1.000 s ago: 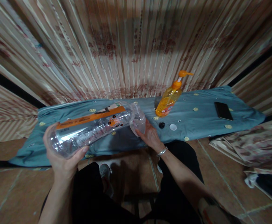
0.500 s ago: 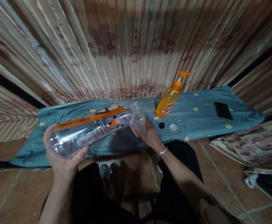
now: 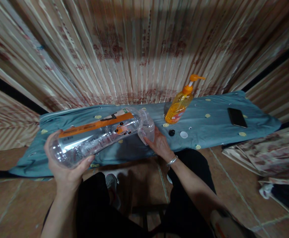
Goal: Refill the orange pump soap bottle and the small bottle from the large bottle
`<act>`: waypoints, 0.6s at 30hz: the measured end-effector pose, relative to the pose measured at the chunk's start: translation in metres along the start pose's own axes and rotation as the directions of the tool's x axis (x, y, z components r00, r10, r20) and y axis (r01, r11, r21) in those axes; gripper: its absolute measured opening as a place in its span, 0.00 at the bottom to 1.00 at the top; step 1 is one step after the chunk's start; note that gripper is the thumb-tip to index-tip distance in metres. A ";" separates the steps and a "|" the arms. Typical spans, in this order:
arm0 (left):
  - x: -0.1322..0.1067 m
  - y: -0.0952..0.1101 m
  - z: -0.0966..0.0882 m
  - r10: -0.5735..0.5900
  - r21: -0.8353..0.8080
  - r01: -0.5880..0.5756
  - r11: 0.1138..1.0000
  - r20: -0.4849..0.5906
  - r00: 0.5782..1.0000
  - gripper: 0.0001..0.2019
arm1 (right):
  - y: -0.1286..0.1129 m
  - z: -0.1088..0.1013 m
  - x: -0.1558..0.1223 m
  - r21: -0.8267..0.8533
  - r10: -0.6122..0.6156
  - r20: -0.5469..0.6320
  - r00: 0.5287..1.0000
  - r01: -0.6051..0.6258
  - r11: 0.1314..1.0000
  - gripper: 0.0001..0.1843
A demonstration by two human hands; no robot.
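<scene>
Bottle (image 3: pixel 97 141), clear cylindrical plastic, orange-striped, tilted; left hand (image 3: pixel 67 175) grip wrapped round base, some fingers hidden. Right hand (image 3: pixel 161 142) grip closed on clear plastic vessel (image 3: pixel 148 130) at bottle's mouth, shape unclear.

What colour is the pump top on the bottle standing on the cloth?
The pump top is orange, seen in the head view.

Single head-worn view, facing forward and down
</scene>
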State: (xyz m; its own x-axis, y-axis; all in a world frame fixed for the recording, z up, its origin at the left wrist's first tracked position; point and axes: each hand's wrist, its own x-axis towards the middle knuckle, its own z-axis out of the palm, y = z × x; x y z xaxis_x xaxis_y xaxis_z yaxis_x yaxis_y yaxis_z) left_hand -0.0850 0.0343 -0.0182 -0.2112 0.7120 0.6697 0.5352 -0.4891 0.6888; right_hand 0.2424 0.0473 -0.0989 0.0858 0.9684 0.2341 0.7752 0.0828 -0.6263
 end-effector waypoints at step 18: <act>0.001 0.003 0.001 0.014 -0.058 -0.014 0.998 0.004 1.000 0.54 | 0.004 0.004 0.001 -0.011 0.006 -0.006 1.000 -0.007 1.000 0.39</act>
State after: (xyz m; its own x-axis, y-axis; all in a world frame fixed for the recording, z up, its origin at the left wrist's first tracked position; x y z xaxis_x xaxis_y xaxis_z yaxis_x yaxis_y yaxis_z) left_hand -0.0829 0.0341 -0.0159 -0.2001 0.7070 0.6783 0.4896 -0.5275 0.6943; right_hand 0.2431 0.0492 -0.1040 0.0947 0.9674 0.2348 0.7812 0.0740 -0.6199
